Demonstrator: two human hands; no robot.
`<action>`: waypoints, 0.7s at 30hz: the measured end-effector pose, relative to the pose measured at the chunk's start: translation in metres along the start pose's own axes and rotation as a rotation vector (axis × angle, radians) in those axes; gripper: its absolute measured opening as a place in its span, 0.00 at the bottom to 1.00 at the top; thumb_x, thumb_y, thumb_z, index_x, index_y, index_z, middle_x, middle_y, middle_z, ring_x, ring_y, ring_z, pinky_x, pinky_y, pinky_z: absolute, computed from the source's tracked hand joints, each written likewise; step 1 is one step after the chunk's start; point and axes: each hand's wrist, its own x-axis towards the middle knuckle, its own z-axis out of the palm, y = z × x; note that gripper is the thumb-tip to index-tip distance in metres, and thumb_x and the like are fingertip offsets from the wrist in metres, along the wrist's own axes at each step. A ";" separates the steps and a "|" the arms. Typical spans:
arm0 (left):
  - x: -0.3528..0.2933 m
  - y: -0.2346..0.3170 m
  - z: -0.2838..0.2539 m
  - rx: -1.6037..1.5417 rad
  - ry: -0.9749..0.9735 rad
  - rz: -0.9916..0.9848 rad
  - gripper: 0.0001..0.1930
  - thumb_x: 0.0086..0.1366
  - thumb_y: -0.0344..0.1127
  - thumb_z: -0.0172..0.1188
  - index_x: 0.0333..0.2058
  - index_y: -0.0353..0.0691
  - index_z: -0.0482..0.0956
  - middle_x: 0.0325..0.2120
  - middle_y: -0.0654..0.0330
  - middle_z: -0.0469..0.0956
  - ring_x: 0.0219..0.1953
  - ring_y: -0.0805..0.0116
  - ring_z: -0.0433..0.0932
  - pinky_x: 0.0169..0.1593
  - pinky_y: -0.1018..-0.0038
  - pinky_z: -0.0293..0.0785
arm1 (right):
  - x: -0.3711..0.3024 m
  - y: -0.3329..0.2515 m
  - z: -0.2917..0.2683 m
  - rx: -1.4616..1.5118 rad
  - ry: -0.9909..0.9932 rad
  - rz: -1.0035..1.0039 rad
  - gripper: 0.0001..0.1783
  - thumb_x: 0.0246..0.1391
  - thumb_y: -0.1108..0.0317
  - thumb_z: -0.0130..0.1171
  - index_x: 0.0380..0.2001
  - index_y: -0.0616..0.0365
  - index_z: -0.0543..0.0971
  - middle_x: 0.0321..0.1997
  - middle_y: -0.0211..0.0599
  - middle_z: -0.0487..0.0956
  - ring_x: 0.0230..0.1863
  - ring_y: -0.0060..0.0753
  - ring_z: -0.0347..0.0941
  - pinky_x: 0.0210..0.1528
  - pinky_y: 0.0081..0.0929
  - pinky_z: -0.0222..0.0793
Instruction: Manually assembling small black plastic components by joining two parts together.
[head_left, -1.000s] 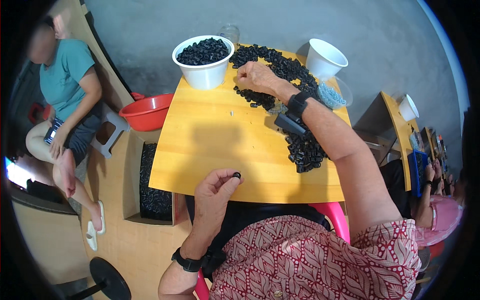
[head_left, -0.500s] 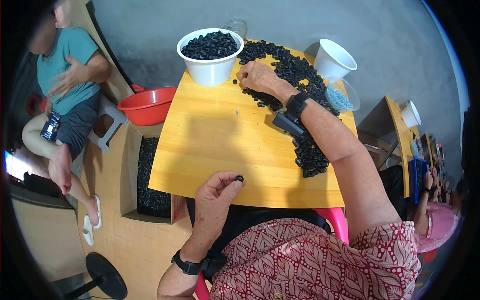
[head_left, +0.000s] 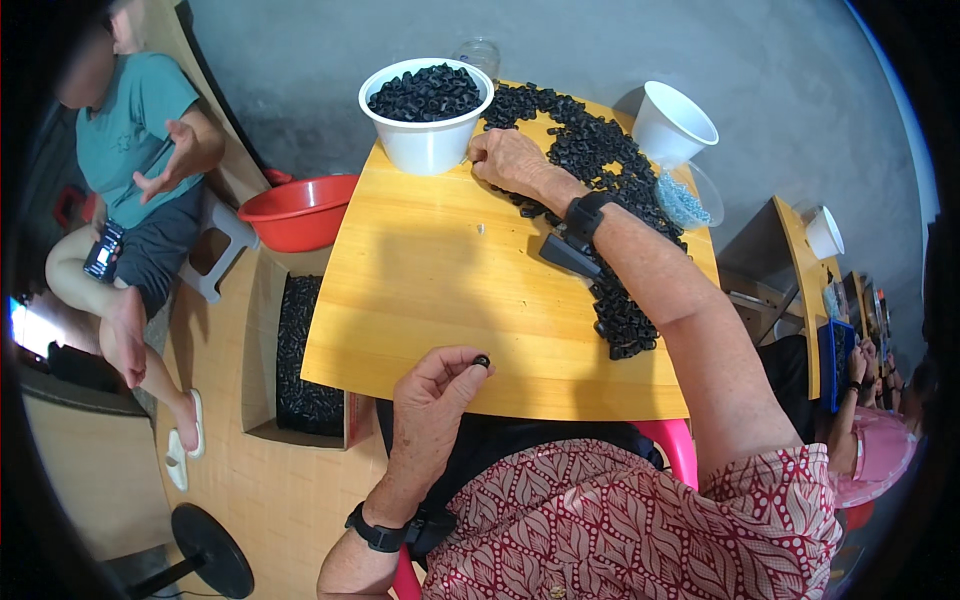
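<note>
Between the thumb and fingers of my left hand point(head_left: 430, 398) is a small black ring-shaped part point(head_left: 481, 360), held over the table's near edge. My right hand point(head_left: 517, 163) reaches to the far side, its fingers curled down against the tabletop. Whatever those fingertips hold, if anything, is hidden under the hand. Right behind it stands a white bucket point(head_left: 424, 146) heaped with black parts point(head_left: 425, 93). A long spread of loose black parts point(head_left: 600, 150) curves around the right side of the table, partly under my right forearm.
On the table's point(head_left: 400, 300) right stand a white tub point(head_left: 672, 125) and a clear dish of small bluish pieces point(head_left: 683, 200). Left are a red basin point(head_left: 300, 212), a cardboard box point(head_left: 262, 400) of black parts, and a seated person point(head_left: 150, 140) with a phone. Other people sit far right.
My right hand has shifted slightly left, toward the white bucket. My left hand stays put with the black part. The seated person's raised hand has turned outward.
</note>
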 end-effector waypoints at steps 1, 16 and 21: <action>-0.001 0.001 0.001 0.000 0.000 0.000 0.09 0.68 0.27 0.61 0.46 0.36 0.81 0.41 0.60 0.83 0.45 0.71 0.82 0.54 0.77 0.76 | -0.002 0.001 -0.001 -0.005 0.002 -0.018 0.06 0.49 0.70 0.62 0.28 0.61 0.81 0.28 0.42 0.82 0.33 0.43 0.80 0.40 0.38 0.75; 0.012 0.015 -0.001 -0.105 0.039 0.242 0.10 0.69 0.27 0.61 0.47 0.34 0.80 0.45 0.58 0.82 0.50 0.70 0.81 0.57 0.76 0.75 | -0.173 -0.109 -0.057 0.691 -0.038 -0.243 0.06 0.52 0.76 0.66 0.34 0.64 0.80 0.29 0.29 0.77 0.31 0.19 0.74 0.34 0.23 0.71; 0.005 0.015 -0.001 -0.116 0.024 0.241 0.10 0.68 0.26 0.62 0.47 0.34 0.81 0.43 0.60 0.83 0.46 0.74 0.80 0.54 0.78 0.76 | -0.192 -0.112 -0.049 0.514 0.134 -0.481 0.07 0.51 0.76 0.66 0.35 0.64 0.80 0.31 0.36 0.78 0.30 0.29 0.76 0.35 0.26 0.73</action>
